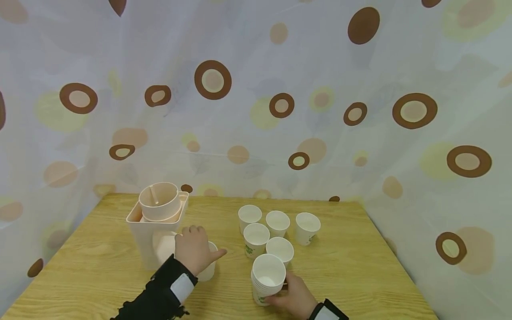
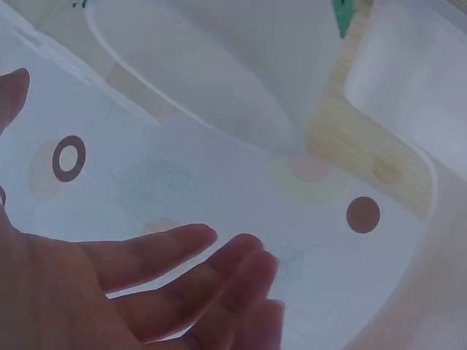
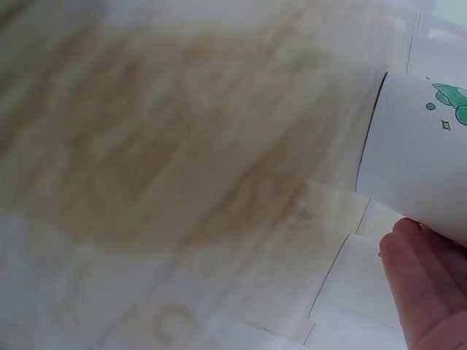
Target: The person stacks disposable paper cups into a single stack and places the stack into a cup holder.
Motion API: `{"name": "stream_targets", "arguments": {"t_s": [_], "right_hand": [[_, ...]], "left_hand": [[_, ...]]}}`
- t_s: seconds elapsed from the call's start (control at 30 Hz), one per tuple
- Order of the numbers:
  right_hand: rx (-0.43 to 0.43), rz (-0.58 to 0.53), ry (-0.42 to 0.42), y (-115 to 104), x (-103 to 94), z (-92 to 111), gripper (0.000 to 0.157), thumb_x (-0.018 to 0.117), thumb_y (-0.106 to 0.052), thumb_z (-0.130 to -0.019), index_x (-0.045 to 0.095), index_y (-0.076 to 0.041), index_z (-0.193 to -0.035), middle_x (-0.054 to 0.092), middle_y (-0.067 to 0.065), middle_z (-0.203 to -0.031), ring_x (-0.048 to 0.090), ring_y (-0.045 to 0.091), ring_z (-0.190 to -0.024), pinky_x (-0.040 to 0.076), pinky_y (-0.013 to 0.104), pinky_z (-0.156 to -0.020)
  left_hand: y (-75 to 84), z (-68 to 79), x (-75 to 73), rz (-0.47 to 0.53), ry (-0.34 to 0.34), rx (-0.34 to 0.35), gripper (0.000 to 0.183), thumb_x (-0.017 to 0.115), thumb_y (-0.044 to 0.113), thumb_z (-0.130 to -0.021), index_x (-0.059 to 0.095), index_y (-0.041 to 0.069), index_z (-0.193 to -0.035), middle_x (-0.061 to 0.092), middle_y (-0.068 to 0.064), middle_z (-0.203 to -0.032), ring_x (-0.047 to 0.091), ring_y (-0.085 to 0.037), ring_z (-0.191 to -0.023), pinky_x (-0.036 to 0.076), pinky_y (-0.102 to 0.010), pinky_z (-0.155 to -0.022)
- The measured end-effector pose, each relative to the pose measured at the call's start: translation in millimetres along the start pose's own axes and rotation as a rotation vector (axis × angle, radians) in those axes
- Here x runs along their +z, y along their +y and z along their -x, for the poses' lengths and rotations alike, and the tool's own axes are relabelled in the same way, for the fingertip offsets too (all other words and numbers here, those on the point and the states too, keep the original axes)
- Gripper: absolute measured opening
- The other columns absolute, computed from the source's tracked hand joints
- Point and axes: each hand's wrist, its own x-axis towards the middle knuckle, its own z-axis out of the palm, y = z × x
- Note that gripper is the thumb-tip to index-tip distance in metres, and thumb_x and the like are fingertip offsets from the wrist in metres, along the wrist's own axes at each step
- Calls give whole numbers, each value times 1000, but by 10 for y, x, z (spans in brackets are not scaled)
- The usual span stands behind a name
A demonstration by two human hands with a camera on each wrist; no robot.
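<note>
My right hand (image 1: pixel 294 295) grips a stack of white paper cups (image 1: pixel 269 278) near the table's front. In the right wrist view, the fingers (image 3: pixel 423 284) lie along the side of a cup (image 3: pixel 416 146) with a green print. My left hand (image 1: pixel 196 250) is over a single paper cup (image 1: pixel 207 272), partly hiding it; its fingers are loosely extended and the thumb points right. Seen from the left wrist, those fingers (image 2: pixel 168 255) are apart from the cup (image 2: pixel 204 73). Just left of this hand stands a cream pitcher-like container (image 1: pixel 146 242) with a handle.
Several paper cups (image 1: pixel 256 238) stand upright in a cluster behind the stack, with one cup (image 1: pixel 307 227) a little to the right. A round cream vessel (image 1: pixel 160 209) sits in the container's top. The wooden table (image 1: pixel 340 275) meets a patterned cloth (image 1: pixel 248 129) behind.
</note>
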Motion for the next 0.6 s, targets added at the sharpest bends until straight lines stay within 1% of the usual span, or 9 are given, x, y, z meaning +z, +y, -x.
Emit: {"name": "stream_targets", "arguments": {"t_s": [0.1,0.23,0.33,0.47,0.6], "right_hand": [[6,-1,-9,11,-3,5,71,79,-27,-70,50,8,-123,62,26,-118,60,34,-103,53,47,-84],[5,3,-11,9,-5,-4,71,79,-28,-70,50,9,-123,61,27,-118,60,34,-103,53,45,-83],[12,6,-15,5,-10,-4,71,79,-29,-70,50,9,-123,61,27,-119,60,34,-102,54,46,-83],[23,-2,-21,5,-13,-1,72,78,-31,-70,50,9,-123,61,28,-119,60,34,-102,54,47,-83],[24,-14,-28,13,-18,2,74,78,-32,-70,49,9,-124,60,28,-120,60,35,-104,54,48,-84]], "left_hand": [[4,15,44,4,-56,-46,77,65,69,-61,65,-6,-82,62,-18,-73,58,-32,-71,53,-47,-62],[-16,13,85,45,-144,-79,68,69,58,-67,65,-7,-85,63,-20,-76,59,-35,-73,53,-51,-63],[-30,8,110,76,-198,-78,60,70,51,-70,66,-7,-86,65,-20,-78,60,-35,-75,54,-52,-63],[-30,4,127,121,-234,-60,55,71,44,-72,66,-8,-88,64,-21,-80,59,-35,-75,56,-51,-61],[-26,12,128,194,-273,-30,50,71,35,-71,64,-11,-92,61,-24,-85,56,-37,-80,56,-51,-60]]}}
